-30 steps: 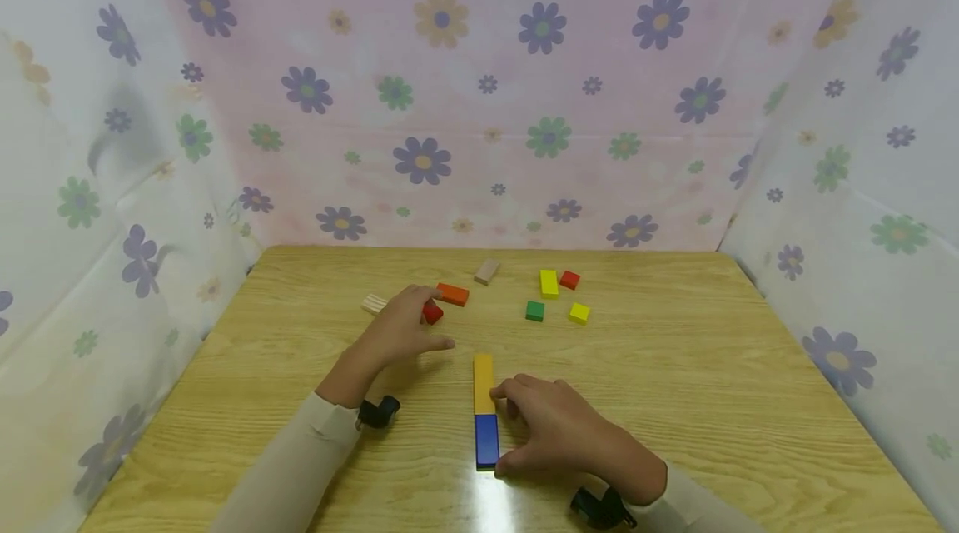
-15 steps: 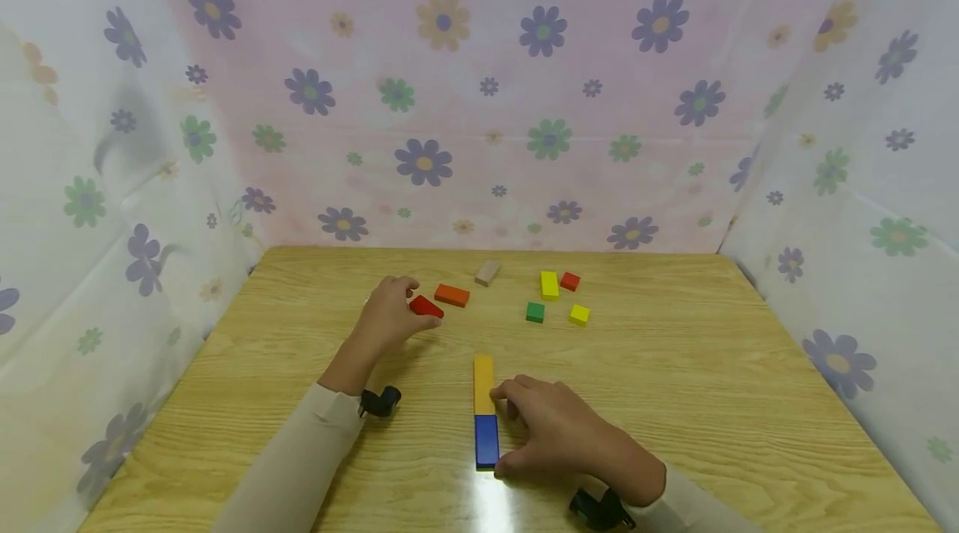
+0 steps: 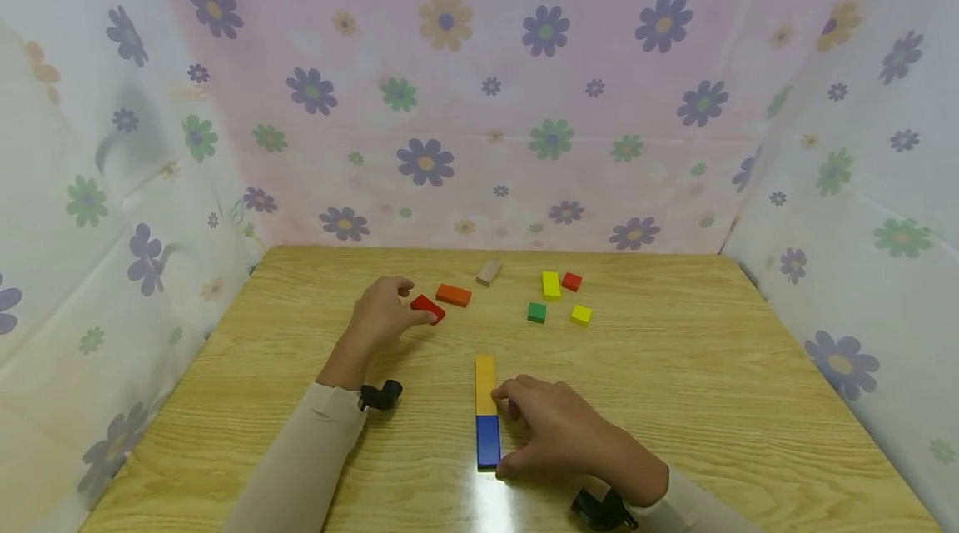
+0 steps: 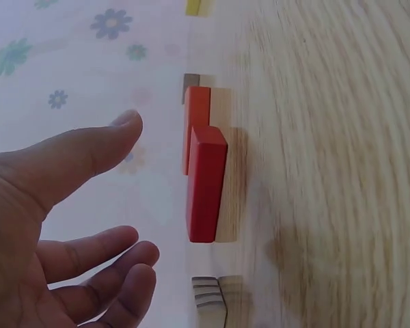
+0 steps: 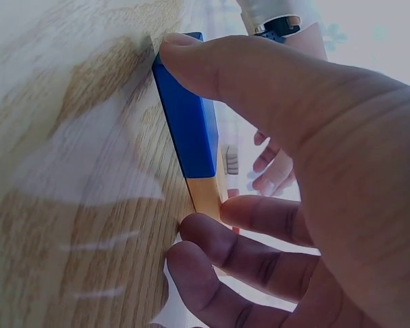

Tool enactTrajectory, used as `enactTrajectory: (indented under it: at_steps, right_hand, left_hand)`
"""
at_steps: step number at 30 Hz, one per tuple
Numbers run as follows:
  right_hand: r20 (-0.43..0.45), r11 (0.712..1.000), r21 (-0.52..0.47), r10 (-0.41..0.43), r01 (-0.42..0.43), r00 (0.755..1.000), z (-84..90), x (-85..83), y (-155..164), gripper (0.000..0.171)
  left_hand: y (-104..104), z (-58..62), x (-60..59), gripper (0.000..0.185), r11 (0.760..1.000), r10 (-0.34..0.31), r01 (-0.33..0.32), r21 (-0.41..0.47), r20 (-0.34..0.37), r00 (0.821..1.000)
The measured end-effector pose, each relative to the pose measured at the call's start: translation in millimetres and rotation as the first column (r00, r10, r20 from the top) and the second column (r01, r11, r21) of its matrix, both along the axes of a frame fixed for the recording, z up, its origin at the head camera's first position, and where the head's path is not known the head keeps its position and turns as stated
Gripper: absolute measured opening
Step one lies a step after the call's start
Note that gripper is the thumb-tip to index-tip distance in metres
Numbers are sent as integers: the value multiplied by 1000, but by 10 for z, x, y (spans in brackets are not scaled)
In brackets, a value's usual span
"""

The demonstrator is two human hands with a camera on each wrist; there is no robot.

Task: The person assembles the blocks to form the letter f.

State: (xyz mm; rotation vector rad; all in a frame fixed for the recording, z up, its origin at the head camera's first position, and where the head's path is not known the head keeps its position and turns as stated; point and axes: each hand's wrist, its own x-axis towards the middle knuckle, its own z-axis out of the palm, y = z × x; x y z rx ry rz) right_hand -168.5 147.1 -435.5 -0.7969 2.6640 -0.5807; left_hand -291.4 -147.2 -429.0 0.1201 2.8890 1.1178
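Observation:
A red block [image 3: 428, 310] lies on the table by my left hand [image 3: 380, 312]. In the left wrist view the thumb [image 4: 126, 130] and fingers are spread, with a gap between them and the red block [image 4: 206, 188]. My right hand [image 3: 565, 429] rests beside a blue block [image 3: 489, 442] and a yellow-orange block [image 3: 484, 385], which lie end to end in a line. Its thumb [image 5: 184, 51] touches the near end of the blue block [image 5: 188, 123], and the index fingertip touches the side of the yellow-orange block [image 5: 206, 195]. Nothing is gripped between thumb and fingers.
Behind the red block lie an orange block [image 3: 454, 295] and a plain wooden block [image 3: 489, 273]. Farther right are yellow blocks [image 3: 551, 286], a green block [image 3: 536, 313] and a small red block [image 3: 572, 281]. A ridged wooden block [image 4: 210, 301] shows in the left wrist view. Flowered cloth surrounds the table.
My left hand has drawn back to the left and its thumb has come down beside the red block, which shows more fully. The right hand and its two blocks have stayed put.

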Motion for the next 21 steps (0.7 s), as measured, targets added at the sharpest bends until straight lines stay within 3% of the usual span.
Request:
enactTrajectory:
  at_steps: [9, 21]
  right_hand:
    - [-3, 1000, 4, 4, -4, 1000, 0, -20, 7, 83]
    - [28, 1000, -23, -4, 5, 1000, -14, -7, -2, 83]
  left_hand:
    - [27, -21, -45, 74, 1000, 6, -6, 16, 31, 1000]
    - [88, -144, -57, 77, 996, 46, -44, -81, 27, 999]
